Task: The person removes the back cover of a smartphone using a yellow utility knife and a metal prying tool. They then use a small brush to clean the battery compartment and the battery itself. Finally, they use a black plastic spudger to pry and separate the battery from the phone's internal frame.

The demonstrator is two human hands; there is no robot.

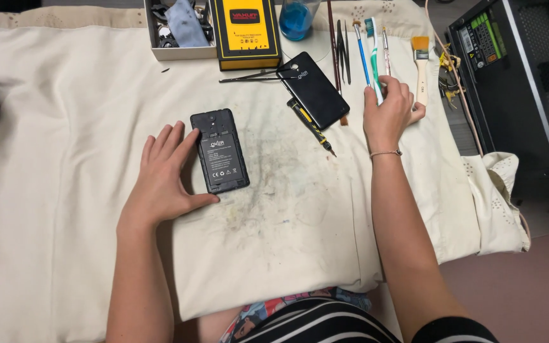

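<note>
A black phone (219,152) lies face down with its back cover off, on a stained cream cloth (65,127). My left hand (163,173) rests flat on the cloth against the phone's left edge, thumb under its lower corner. My right hand (389,109) is further back, fingers curled over the handle of a green and white toothbrush (372,47). The removed black back cover (313,89) lies between the hands, with a yellow and black screwdriver (311,126) beside it.
At the back stand a yellow and black box (246,32), a tray of parts (173,28) and a glass of blue liquid (297,18). Tweezers (342,47), thin brushes (360,44), a flat paintbrush (420,60) lie nearby. A black machine (509,70) stands right.
</note>
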